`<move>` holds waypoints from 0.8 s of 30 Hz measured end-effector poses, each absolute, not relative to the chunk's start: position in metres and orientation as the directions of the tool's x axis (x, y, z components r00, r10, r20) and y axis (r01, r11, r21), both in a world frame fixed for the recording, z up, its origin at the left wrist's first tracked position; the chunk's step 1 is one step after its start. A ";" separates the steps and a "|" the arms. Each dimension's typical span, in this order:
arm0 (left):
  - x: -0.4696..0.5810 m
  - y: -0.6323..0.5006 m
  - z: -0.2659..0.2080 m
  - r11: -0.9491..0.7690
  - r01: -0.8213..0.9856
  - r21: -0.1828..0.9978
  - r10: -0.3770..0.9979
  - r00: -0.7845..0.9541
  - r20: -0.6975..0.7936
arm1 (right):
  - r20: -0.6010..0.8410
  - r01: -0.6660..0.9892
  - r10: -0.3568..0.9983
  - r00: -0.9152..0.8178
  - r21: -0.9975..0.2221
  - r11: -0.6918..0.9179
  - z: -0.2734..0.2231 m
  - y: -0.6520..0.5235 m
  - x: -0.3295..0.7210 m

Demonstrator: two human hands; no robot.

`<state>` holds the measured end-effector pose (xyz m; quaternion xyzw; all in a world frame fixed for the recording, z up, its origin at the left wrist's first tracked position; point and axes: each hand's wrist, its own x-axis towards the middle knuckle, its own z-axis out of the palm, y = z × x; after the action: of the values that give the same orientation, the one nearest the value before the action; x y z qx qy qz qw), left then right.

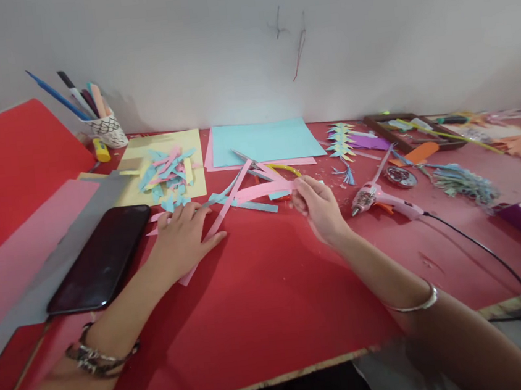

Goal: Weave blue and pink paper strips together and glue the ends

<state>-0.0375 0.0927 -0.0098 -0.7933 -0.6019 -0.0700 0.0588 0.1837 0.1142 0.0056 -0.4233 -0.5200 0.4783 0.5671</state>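
Observation:
My right hand [321, 208] pinches one end of a pink paper strip [262, 190] between thumb and fingers. My left hand [181, 235] rests palm down with fingers apart, over other pink strips. A long pink strip [227, 206] slants past its fingertips. Blue paper strips [257, 206] lie under the pink ones. Just behind them are scissors with yellow handles [285, 167], partly covered by the strips. A black phone [102, 258] lies left of my left hand, and a pink glue gun [394, 201] lies right of my right hand.
Paper scraps [169, 170] are heaped on a yellow sheet [185, 142]. Blue sheets [264, 142] lie by the wall. A pen cup [110, 131] stands back left. At right are a brown tray [445, 143], a blue tassel [466, 182] and the glue gun's black cord [484, 247].

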 end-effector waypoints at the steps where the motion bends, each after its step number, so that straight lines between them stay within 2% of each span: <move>1: -0.037 0.091 -0.010 -0.262 0.965 -0.031 0.948 0.263 0.180 | 0.162 -0.156 0.986 -0.043 -0.976 0.153 0.006 0.113 0.184; 4: -0.035 0.090 -0.011 -0.258 0.964 -0.062 0.948 0.265 0.178 | 0.114 -0.265 0.967 -0.227 -0.963 0.051 0.008 0.112 0.185; 6: -0.036 0.090 -0.012 -0.257 0.964 -0.066 0.948 0.265 0.176 | 0.084 -0.210 0.943 -0.323 -0.977 0.015 0.008 0.111 0.186; 9: -0.037 0.092 -0.015 -0.269 0.962 -0.054 0.941 0.274 0.199 | 0.056 0.112 0.930 -0.363 -0.988 0.103 0.005 0.112 0.184; 12: -0.038 0.094 -0.017 -0.276 0.961 -0.035 0.940 0.277 0.200 | 0.129 0.494 0.940 -0.316 -0.823 0.279 0.000 0.111 0.182; 14: -0.039 0.095 -0.017 -0.277 0.961 -0.022 0.942 0.276 0.191 | 0.173 0.616 0.940 -0.294 -0.718 0.325 -0.002 0.110 0.181; 18: -0.039 0.099 -0.020 -0.307 0.951 0.025 0.939 0.299 0.169 | 0.171 0.667 0.934 -0.312 -0.661 0.344 -0.001 0.108 0.179; 24: -0.042 0.105 -0.019 -0.348 0.912 0.217 0.937 0.329 0.120 | 0.154 0.682 0.926 -0.345 -0.636 0.360 0.001 0.106 0.178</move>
<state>-0.0415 0.1046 -0.0193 -0.8132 -0.5684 -0.1122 -0.0549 0.1780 0.1055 0.0009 -0.5124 -0.7845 0.2393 0.2547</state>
